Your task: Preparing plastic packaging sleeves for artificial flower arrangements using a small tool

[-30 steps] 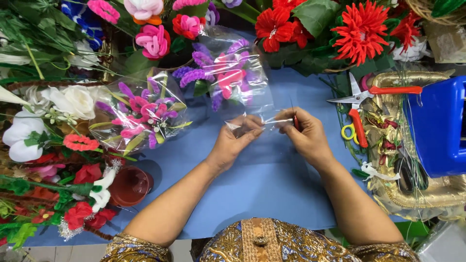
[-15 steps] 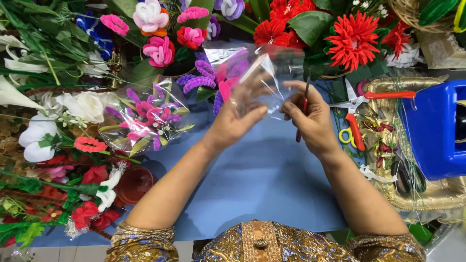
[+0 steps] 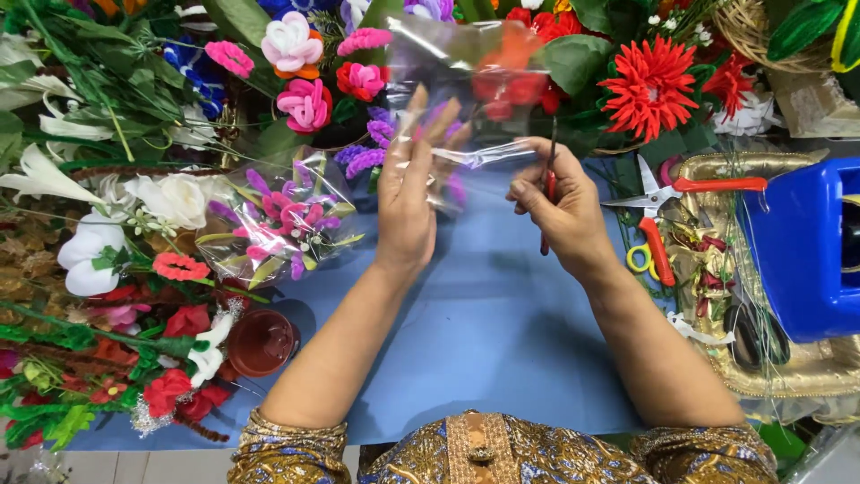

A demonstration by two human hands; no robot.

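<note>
1. Where my forearms cross it, the blue table cover (image 3: 502, 332) spreads as the largest surface, with flowers banked along its far and left edges.
2. At the right edge stands a blue plastic container (image 3: 806, 260), set against a gold tray (image 3: 806, 376) that holds ribbon scraps and wire.
3. At upper right sits a large red artificial flower (image 3: 658, 82) among green leaves.
4. Left of centre lies a wrapped bouquet (image 3: 282, 224) of pink and purple stems in clear film, resting on the cover just beside my left wrist.
5. Raised above the far side of the cover is the clear cellophane sheet (image 3: 466, 72), held between my two hands and partly veiling the flowers behind it.
6. My left hand (image 3: 408, 193) is upright with its fingers extended and loosely spread, flat against the sheet.
7. My right hand (image 3: 560, 206) is curled, pinching the sheet's lower edge while also gripping a thin dark tool with a red handle (image 3: 548, 184); I cannot tell what kind of tool it is.
8. Near my right hand, on the cover, lie red-handled scissors (image 3: 681, 188).
9. At lower left stands a small brown cup (image 3: 262, 342).
</note>
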